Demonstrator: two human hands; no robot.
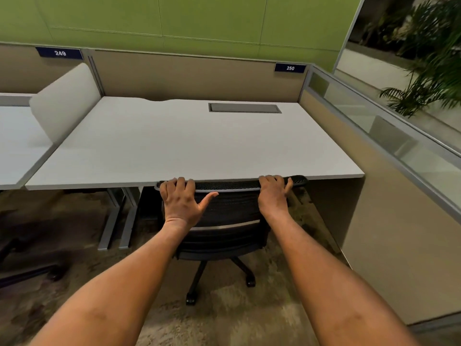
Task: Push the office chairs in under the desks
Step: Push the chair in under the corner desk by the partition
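Observation:
A black mesh office chair (232,213) stands at the white desk (189,143) marked 250, its backrest top touching the desk's front edge and its seat under the desk. My left hand (180,199) grips the left end of the backrest's top rim, thumb spread out to the right. My right hand (273,193) grips the right end of the same rim. The chair's wheeled base (219,278) shows on the carpet below.
A beige partition with a glass strip (389,151) closes the desk's right side. A white divider (64,101) separates the neighbouring desk 249 (17,141) on the left. Grey desk legs (117,218) stand left of the chair. Another chair's dark base (32,273) lies at far left.

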